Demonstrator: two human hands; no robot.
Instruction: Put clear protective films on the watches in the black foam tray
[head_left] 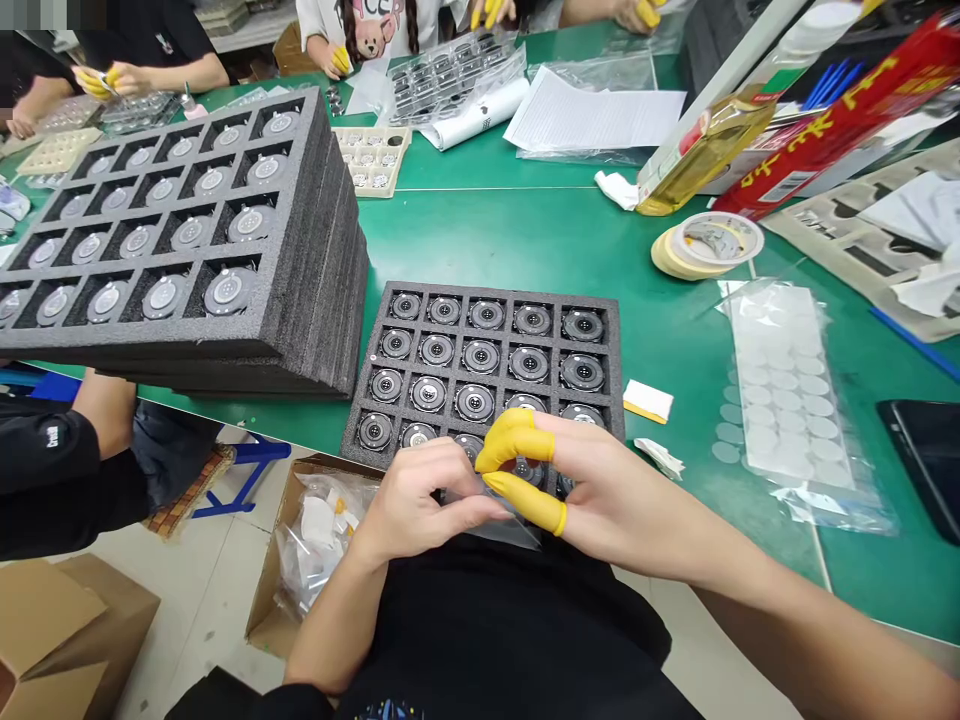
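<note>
My left hand (pixel 427 500) and yellow-cotted right hand (pixel 600 480) pinch what looks like clear plastic film (pixel 517 532); unfinished, I judge. Dark-grey foam tray (pixel 613 370): round black discs (pixel 474 403), no visible gaps.

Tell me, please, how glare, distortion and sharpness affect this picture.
In the head view, soft glare pales the green table; the golden bottle leans and looks stretched, probably lens distortion; clear plastic at the left hand and right hand is hard to make out; the top-left corner is pixelated.
</note>
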